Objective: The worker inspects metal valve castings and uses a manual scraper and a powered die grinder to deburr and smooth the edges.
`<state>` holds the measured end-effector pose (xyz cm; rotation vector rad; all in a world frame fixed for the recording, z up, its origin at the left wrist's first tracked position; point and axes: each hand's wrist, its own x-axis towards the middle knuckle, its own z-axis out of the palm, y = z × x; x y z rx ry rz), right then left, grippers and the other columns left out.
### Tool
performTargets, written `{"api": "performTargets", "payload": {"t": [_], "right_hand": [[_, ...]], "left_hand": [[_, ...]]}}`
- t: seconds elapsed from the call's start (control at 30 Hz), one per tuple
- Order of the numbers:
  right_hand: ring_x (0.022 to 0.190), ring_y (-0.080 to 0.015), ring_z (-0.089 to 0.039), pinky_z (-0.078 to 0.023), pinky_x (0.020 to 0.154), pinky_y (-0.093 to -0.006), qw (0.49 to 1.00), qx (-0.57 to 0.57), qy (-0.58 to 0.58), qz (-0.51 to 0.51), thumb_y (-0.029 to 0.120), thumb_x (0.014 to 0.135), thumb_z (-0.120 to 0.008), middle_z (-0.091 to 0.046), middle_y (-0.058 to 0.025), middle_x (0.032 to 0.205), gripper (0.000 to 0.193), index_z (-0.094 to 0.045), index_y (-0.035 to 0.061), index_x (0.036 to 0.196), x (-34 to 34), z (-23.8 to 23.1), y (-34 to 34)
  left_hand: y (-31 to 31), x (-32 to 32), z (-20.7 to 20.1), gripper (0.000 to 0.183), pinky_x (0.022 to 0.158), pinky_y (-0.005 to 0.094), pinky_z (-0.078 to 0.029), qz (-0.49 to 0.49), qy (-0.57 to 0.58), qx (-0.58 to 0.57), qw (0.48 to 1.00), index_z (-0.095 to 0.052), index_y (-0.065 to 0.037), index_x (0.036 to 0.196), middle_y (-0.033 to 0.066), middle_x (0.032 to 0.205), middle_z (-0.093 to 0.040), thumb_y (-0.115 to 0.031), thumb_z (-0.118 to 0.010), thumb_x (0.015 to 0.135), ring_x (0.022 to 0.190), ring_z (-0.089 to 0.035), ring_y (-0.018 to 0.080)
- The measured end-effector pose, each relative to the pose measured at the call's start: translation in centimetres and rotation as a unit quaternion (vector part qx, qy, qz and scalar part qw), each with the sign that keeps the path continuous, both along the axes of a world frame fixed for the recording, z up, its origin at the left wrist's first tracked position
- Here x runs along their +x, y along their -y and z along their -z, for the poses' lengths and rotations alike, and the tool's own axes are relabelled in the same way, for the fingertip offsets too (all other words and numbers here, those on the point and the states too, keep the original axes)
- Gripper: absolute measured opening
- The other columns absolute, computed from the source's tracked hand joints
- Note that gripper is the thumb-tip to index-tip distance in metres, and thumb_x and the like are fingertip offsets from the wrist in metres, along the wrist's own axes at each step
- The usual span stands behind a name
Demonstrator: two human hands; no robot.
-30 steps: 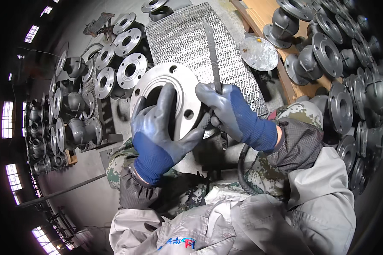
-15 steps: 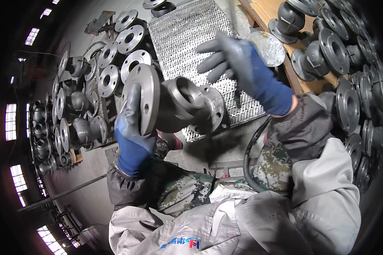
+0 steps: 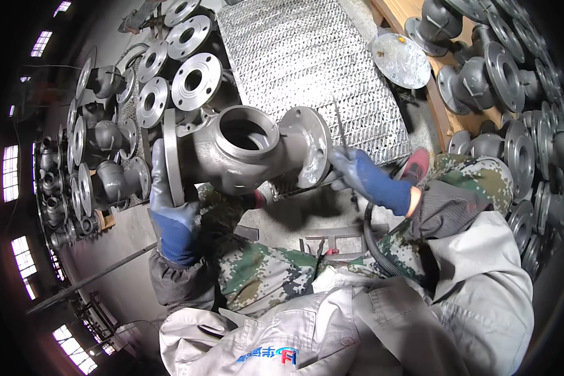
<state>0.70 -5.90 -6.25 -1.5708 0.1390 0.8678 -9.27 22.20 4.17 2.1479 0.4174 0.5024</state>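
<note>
A grey cast valve body [image 3: 232,150] with a flange at each end lies level in front of me, its threaded round opening facing up. My left hand [image 3: 169,194] is closed on the left flange [image 3: 172,156], fingers up its outer face. My right hand [image 3: 360,178] is beside the right flange [image 3: 319,147], fingers drawn together around a thin dark rod [image 3: 339,122] that points up and away. The rod's exact kind is unclear. Whether the right fingertips touch the flange, I cannot tell.
A bench top of patterned metal [image 3: 294,56] spreads beyond the valve body. More flanged castings [image 3: 191,81] crowd the left side, others [image 3: 476,84] the right on wooden boards. A round pale disc [image 3: 401,61] lies at the bench's right. A black hose [image 3: 373,241] runs by my right leg.
The valve body has turned so its opening faces up and both ends show. My right hand has come down and nearer to the right flange; its fingers, spread before, are now drawn in.
</note>
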Motion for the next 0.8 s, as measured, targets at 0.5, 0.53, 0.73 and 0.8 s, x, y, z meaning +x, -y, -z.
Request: {"api": "performTargets", "payload": {"t": [0.5, 0.53, 0.73, 0.8], "right_hand": [[0.066, -0.0027, -0.053, -0.046, 0.061, -0.0183, 0.991, 0.102, -0.009, 0.081, 0.026, 0.099, -0.045, -0.057, 0.0033, 0.081, 0.028, -0.059, 0.004, 0.107, 3.0, 1.1, -1.7], [0.068, -0.0034, -0.053, -0.047, 0.062, -0.0192, 0.993, 0.093, -0.019, 0.068, 0.028, 0.099, -0.045, -0.058, 0.0029, 0.082, 0.028, -0.059, 0.0041, 0.105, 2.4, 1.2, -2.0], [0.063, -0.0092, -0.051, -0.046, 0.057, -0.0242, 0.993, 0.093, 0.003, 0.075, 0.027, 0.098, -0.044, -0.056, -0.0011, 0.08, 0.028, -0.055, 0.003, 0.108, 3.8, 2.2, -2.7], [0.064, -0.0093, -0.051, -0.047, 0.059, -0.0259, 0.991, 0.071, -0.011, 0.109, 0.027, 0.098, -0.045, -0.057, -0.0012, 0.081, 0.028, -0.056, 0.0036, 0.107, 5.0, 2.3, -3.2]], "left_hand": [[-0.3, 5.1, -2.5, 0.058, 0.075, 0.0265, -0.048, -0.031, -0.059, -0.171, 0.983, -0.041, 0.003, 0.135, 0.0078, 0.101, -0.062, 0.001, -0.059, 0.079, 0.084, -0.057, 0.0113], [0.4, 5.2, -3.0, 0.057, 0.076, 0.0266, -0.048, -0.026, -0.048, -0.168, 0.984, -0.042, 0.004, 0.134, 0.0089, 0.102, -0.062, -0.001, -0.06, 0.08, 0.085, -0.058, 0.0125], [1.1, 6.0, -3.5, 0.049, 0.085, 0.0306, -0.049, -0.009, 0.046, -0.261, 0.964, -0.044, 0.005, 0.13, 0.0161, 0.116, -0.057, -0.007, -0.061, 0.086, 0.096, -0.06, 0.0207], [0.1, 6.4, -4.0, 0.048, 0.088, 0.033, -0.048, 0.226, 0.161, 0.348, 0.896, -0.043, 0.004, 0.132, 0.0181, 0.121, -0.055, -0.011, -0.058, 0.089, 0.098, -0.06, 0.0228]]}}
